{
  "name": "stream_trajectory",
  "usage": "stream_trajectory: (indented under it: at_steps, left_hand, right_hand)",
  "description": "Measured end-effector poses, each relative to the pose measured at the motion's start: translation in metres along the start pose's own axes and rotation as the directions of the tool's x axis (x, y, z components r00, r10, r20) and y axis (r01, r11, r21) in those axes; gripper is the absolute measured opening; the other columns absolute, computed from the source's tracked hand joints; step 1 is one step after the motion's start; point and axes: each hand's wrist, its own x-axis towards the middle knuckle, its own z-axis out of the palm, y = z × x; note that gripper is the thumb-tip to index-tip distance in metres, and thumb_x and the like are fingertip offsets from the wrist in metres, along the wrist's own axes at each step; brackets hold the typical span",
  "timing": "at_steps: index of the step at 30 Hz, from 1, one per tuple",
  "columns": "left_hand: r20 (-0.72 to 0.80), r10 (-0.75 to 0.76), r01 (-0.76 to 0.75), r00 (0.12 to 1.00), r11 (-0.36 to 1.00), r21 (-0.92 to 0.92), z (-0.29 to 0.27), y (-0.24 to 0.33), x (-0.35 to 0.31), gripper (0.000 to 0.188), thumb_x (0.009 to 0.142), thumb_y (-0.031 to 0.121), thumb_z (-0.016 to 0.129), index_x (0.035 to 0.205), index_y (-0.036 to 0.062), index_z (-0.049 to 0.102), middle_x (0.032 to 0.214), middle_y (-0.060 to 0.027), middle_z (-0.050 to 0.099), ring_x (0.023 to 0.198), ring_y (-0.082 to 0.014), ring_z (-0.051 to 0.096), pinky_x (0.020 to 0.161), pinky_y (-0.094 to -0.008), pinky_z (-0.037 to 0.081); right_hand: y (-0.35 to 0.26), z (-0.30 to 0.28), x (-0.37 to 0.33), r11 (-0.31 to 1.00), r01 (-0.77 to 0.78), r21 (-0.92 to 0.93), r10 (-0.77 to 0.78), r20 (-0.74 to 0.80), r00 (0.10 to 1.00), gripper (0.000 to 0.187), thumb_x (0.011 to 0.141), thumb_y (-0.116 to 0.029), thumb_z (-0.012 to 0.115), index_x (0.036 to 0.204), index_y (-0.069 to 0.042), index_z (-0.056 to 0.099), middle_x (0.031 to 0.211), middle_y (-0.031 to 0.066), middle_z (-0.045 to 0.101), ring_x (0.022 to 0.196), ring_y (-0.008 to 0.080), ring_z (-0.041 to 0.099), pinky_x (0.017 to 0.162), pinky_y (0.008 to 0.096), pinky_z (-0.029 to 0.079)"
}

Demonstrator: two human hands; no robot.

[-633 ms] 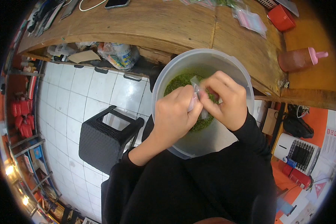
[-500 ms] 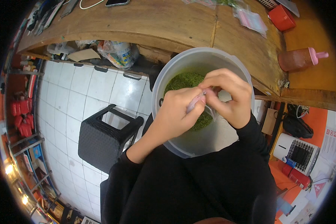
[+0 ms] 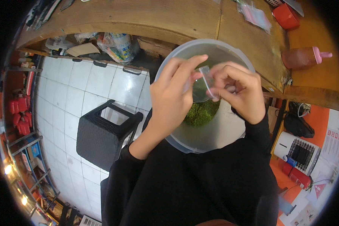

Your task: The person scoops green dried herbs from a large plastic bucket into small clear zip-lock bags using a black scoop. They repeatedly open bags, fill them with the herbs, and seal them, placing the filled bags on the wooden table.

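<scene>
A small clear zip bag [image 3: 202, 91] with a pale zip strip is between my two hands, above a translucent plastic tub [image 3: 235, 52]. My left hand [image 3: 174, 84] holds the bag's left side, its index finger stretched out past the bag. At the other side, my right hand [image 3: 240, 90] has its fingers curled and pinches the bag near the strip; its fingertips are a little blurred. Shredded green plant material [image 3: 201, 115] lies in the tub below, partly hidden by my hands and the bag. A pale patch of the tub's bottom shows beside it.
A wooden table [image 3: 158, 22] stands ahead, bearing plastic bags [image 3: 254, 17], a red container [image 3: 286, 17] and a pink-lidded tumbler [image 3: 301, 58]. Its shelf holds a wrapped package [image 3: 118, 47]. A black stool [image 3: 101, 139] stands at left on white tiles. A fire extinguisher [image 3: 297, 176] is at right.
My hands have moved apart from their close pinch, and the bag now shows spread between them. My left index finger has stretched out. The view has shifted slightly.
</scene>
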Motion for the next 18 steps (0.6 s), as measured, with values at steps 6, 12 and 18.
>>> stream_trajectory:
  at_steps: [6, 12, 18]
  left_hand:
    - [0.065, 0.201, -0.211, 0.977, 0.956, 0.205, 0.005, 0.0, -0.005, 0.05, 0.057, 0.009, 0.072, 0.104, 0.0105, 0.056, 0.096, -0.003, 0.054, 0.063, -0.0167, 0.057, 0.051, -0.0268, 0.047]
    - [-0.317, 0.403, -0.427, 0.859, 0.904, -0.009, 0.0, -0.029, -0.002, 0.06, 0.068, 0.014, 0.075, 0.117, -0.0015, 0.043, 0.117, -0.0127, 0.05, 0.082, -0.0172, 0.058, 0.069, -0.0246, 0.047]
    - [-0.424, -0.026, -0.212, 0.905, 0.837, -0.504, -0.009, -0.012, -0.015, 0.069, 0.076, 0.027, 0.069, 0.126, 0.0008, 0.03, 0.118, -0.0173, 0.045, 0.054, -0.0078, 0.046, 0.045, -0.0192, 0.038]
  right_hand:
    - [0.0, 0.007, 0.005, 0.904, 0.245, -0.35, -0.317, -0.166, 0.934, 0.024, 0.06, -0.006, 0.072, 0.082, -0.002, 0.063, 0.086, 0.0099, 0.062, 0.078, 0.0197, 0.061, 0.068, 0.0288, 0.047]
    - [0.005, 0.012, 0.007, 0.964, 0.239, 0.117, -0.19, -0.329, 0.925, 0.019, 0.081, -0.023, 0.061, 0.088, -0.005, 0.063, 0.071, 0.0057, 0.058, 0.062, 0.0093, 0.054, 0.06, 0.0234, 0.044]
    - [0.099, 0.083, 0.019, 0.891, -0.442, -0.1, 0.355, 0.762, 0.542, 0.076, 0.082, -0.068, 0.025, 0.136, -0.015, 0.029, 0.095, 0.0165, 0.055, 0.059, 0.0207, 0.06, 0.057, 0.0313, 0.055]
